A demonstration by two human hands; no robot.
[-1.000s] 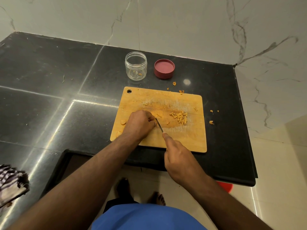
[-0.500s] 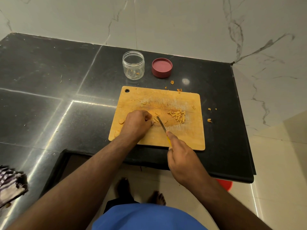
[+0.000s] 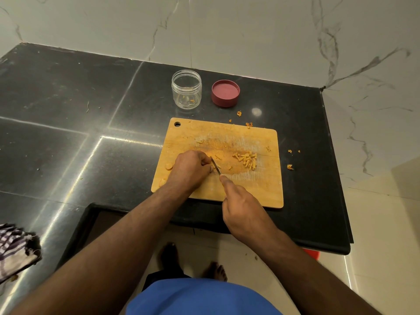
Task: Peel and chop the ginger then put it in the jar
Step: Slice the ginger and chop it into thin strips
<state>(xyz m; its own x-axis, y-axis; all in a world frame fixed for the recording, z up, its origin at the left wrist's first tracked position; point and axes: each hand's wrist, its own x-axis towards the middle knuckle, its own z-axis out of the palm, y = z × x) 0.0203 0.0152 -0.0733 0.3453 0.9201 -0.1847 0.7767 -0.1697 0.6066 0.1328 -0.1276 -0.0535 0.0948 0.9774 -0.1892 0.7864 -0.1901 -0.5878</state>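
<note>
Ginger under the left hand, knife beside it on the board.

The ginger being cut is mostly hidden beneath the curled left hand [image 3: 189, 168], fingers pressed together on it, mid-board. The right hand [image 3: 242, 206] is closed round the knife [image 3: 216, 165], whose thin blade sits right against the left fingertips. A pile of cut ginger [image 3: 246, 159], short orange-yellow sticks, lies just right. The board [image 3: 250, 189] is scored wood; behind it stand a clear jar [image 3: 186, 89] and round red lid [image 3: 225, 93] on polished black counter [image 3: 68, 110].

Cutting board [image 3: 250, 192]: near the countertop's [image 3: 68, 98] front edge, towards its right end.
Jar [image 3: 186, 89]: behind the board, lid [image 3: 225, 93] just right of it.
Chopped ginger [image 3: 246, 159]: on the board's right half.
Cloth [image 3: 13, 251]: countertop's front left.
</note>
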